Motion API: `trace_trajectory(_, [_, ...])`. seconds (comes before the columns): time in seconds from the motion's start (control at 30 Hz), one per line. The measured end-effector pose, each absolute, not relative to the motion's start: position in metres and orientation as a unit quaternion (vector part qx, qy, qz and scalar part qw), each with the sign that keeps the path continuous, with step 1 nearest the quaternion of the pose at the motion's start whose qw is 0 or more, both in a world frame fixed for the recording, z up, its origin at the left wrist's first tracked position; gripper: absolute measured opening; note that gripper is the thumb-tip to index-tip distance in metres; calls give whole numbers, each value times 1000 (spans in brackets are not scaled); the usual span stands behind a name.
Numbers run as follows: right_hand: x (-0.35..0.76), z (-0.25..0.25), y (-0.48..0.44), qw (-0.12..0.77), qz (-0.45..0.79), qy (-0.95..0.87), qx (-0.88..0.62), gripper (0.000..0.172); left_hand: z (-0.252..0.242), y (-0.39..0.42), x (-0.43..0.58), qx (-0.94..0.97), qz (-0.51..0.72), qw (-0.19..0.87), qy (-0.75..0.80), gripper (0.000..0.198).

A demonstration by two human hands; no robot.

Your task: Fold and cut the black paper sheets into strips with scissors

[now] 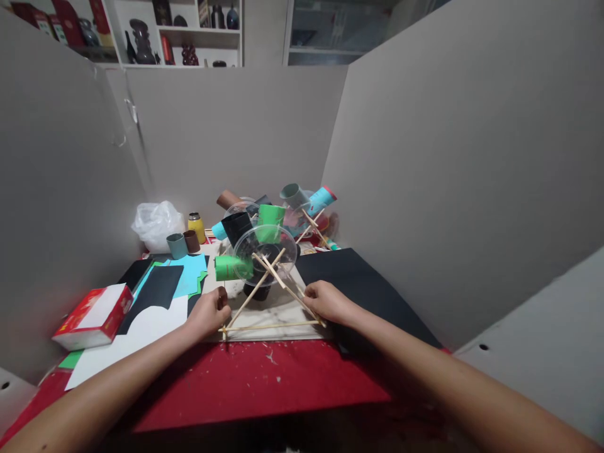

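A frame of thin wooden sticks point(252, 301) stands on a pale board point(278, 335), its front sticks forming a triangle that crosses near the top. Behind the crossing sits a clear plastic disc point(289, 244), with a green paper cup point(271, 220), a black paper cup point(238, 228) and another green paper tube point(227, 268) around it. My left hand point(207, 314) is curled closed beside the frame's lower left corner; what its fingers pinch is hidden. At the lower right, my right hand point(325, 301) has its fingers closed on the sticks.
Left lie coloured paper sheets point(191, 274) and a red-white box point(97, 314). Behind them are paper tubes point(177, 246), a yellow bottle point(196, 228) and a white plastic bag point(159, 223). Black sheet point(358, 283) lies right. Grey panels point(236, 126) enclose the red table point(264, 384).
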State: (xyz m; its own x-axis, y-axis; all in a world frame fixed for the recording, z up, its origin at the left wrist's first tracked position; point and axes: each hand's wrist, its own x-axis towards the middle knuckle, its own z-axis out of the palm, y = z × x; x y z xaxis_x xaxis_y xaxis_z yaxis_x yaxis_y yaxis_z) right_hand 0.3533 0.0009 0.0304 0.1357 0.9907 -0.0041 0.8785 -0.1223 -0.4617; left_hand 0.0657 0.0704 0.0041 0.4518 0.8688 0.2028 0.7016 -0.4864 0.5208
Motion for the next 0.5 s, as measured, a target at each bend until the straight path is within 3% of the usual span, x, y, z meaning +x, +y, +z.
trace_trajectory(0.5, [346,57,-47,224,192,-631,-717,20,43,20,56,828,253,189,463,12])
